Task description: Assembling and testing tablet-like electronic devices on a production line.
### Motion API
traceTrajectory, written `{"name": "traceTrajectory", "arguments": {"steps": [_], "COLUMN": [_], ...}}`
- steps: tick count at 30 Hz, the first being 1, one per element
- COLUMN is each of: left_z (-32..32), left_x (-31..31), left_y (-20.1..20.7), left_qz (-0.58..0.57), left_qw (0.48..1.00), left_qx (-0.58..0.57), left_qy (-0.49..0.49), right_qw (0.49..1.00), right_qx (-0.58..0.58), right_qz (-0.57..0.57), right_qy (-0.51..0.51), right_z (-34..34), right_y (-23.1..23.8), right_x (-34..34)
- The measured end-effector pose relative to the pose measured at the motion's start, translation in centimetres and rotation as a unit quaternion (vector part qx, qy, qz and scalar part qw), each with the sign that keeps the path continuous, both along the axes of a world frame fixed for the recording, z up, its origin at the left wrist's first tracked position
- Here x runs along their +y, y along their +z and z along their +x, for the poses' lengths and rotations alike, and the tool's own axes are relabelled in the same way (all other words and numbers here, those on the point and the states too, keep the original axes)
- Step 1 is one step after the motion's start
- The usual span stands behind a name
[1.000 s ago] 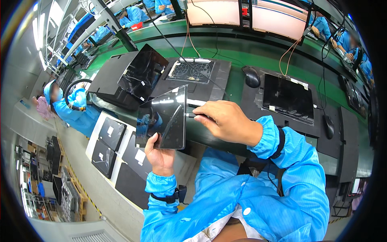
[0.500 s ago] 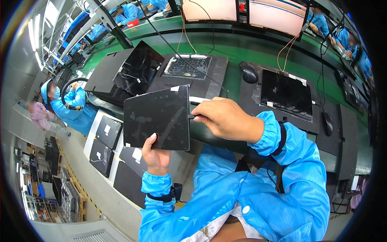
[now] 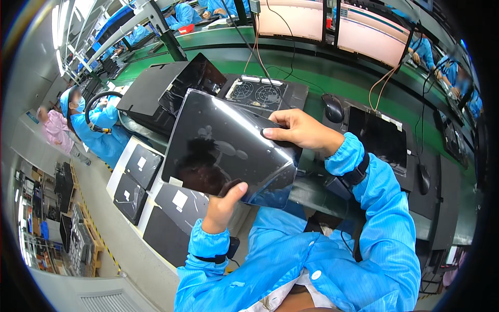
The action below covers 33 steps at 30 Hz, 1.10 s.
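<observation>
A glossy black tablet [image 3: 228, 156] is held up in front of me, tilted, with light glaring across its filmed screen. My left hand [image 3: 220, 209] grips its lower edge, thumb on the screen. On the upper right edge my right hand [image 3: 305, 132] is closed, thumb also on the screen. The fingers of both hands are partly hidden behind the tablet. Past its top edge stands another dark tablet [image 3: 197, 78], leaning. Beside that lies a black plate with round patterns [image 3: 254, 93]. To the right, a black tablet [image 3: 377, 135] lies on a dark mat.
On the left, several dark tablets [image 3: 144, 165] lie on a pale board. Black mice [image 3: 332, 108] and cables rest on the green bench [image 3: 306, 70]. Two monitors [image 3: 371, 36] stand at the back. A person in blue [image 3: 96, 125] stands at left; others work across the bench.
The tablet has turned and tilted, and glare now crosses it. My right hand has moved from a small dark plug at its right edge to gripping the tablet itself.
</observation>
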<state>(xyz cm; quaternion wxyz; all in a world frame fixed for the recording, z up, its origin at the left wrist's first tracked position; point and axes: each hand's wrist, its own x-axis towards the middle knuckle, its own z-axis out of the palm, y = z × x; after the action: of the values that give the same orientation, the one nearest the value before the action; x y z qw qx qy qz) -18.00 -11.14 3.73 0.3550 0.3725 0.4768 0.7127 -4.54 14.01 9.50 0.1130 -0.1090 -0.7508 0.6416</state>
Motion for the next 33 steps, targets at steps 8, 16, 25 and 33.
{"name": "traceTrajectory", "arguments": {"steps": [8, 16, 25, 33], "left_z": [1.6, -1.4, -2.2, -9.9], "left_x": [6.8, 11.5, 12.2, 10.2], "left_y": [-0.4, -1.1, -0.5, -0.8], "left_qz": [0.079, 0.143, -0.221, -0.197], "left_qw": [0.992, 0.972, 0.876, 0.891], "left_qx": [-0.038, -0.156, -0.217, 0.403], "left_qy": [0.087, 0.107, -0.37, 0.067], "right_qw": [0.995, 0.987, 0.978, 0.928], "right_qx": [0.038, -0.006, -0.178, -0.144], "right_qz": [-0.041, -0.024, 0.024, 0.295], "right_qy": [-0.087, -0.159, -0.107, -0.177], "right_z": [-1.4, -2.3, -6.8, -8.0], "right_y": [2.6, 2.3, 0.3, -5.6], "right_x": [4.8, 10.3, 14.9, 19.1]}}
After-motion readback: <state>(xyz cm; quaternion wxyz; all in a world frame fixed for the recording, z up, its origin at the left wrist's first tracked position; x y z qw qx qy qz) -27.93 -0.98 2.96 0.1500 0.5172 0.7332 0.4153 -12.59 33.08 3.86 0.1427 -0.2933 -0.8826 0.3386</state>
